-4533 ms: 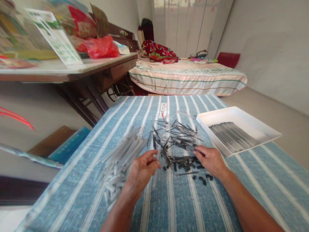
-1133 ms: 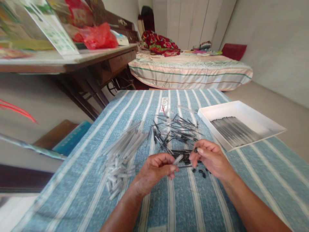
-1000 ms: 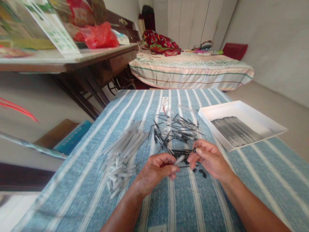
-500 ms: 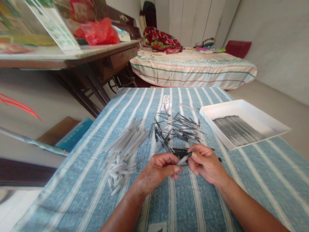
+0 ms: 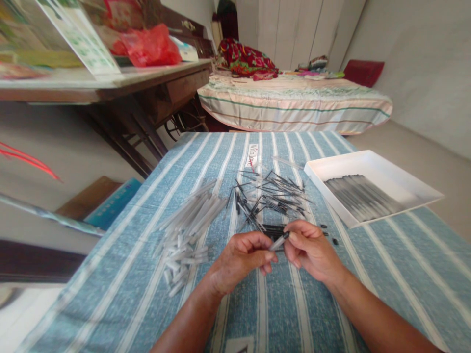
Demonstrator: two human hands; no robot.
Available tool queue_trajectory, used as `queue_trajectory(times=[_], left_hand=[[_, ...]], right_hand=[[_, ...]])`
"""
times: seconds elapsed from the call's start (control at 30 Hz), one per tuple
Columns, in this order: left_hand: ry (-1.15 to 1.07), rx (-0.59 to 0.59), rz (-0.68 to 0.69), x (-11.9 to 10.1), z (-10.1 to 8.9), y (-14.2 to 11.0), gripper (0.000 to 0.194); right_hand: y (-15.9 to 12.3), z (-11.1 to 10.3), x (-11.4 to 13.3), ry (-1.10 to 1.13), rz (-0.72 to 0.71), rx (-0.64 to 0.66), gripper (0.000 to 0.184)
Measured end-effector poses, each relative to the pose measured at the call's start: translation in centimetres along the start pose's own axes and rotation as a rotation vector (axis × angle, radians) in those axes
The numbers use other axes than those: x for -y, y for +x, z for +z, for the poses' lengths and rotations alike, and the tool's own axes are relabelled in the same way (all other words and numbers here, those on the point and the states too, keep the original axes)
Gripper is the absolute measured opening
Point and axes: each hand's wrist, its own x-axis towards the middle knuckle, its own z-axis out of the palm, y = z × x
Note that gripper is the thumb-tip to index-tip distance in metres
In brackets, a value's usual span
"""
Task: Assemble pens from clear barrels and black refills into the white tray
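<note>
Between my hands is a short translucent pen cap [image 5: 277, 242] with a black piece at its upper right end. My left hand [image 5: 245, 257] pinches its lower end between thumb and forefinger. The black end is gripped by the thumb and fingertips of my right hand [image 5: 312, 247], which partly cover it. Just beyond the fingers lies a row of black pen parts [image 5: 270, 229], partly hidden. Loose black refills [image 5: 281, 193] spread farther back. Left of my hands are long translucent pen barrels [image 5: 200, 213] and a heap of short translucent caps [image 5: 178, 264].
On the right of the striped tablecloth [image 5: 147, 299] stands a white box lid [image 5: 405, 181] holding a row of pens [image 5: 362, 196]. Small black plugs [image 5: 334, 241] lie by my right hand. A wooden desk [image 5: 158, 81] is at left, a bed [image 5: 294, 105] behind.
My right hand has shifted slightly left, towards my left hand, with the black end still in its grip. More of the small black plugs beside it now shows. My left hand stays put.
</note>
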Motion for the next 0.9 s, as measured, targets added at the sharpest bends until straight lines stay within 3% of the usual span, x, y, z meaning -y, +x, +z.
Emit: queue_trajectory(times=[0.3, 0.6, 0.9], left_hand=[[-0.019, 0.044, -0.016, 0.4, -0.2, 0.1, 0.012], [0.055, 0.046, -0.113, 0.3, -0.4, 0.0, 0.011], [0.215, 0.036, -0.155, 0.0, -0.6, 0.0, 0.012]], right_hand=[[0.0, 0.0, -0.3, -0.029, -0.007, 0.003, 0.021], [-0.2, -1.4, 1.9, -0.656, -0.150, 0.047, 0.014], [-0.1, -1.7, 2.5, -0.896, -0.099, 0.169, 0.017]])
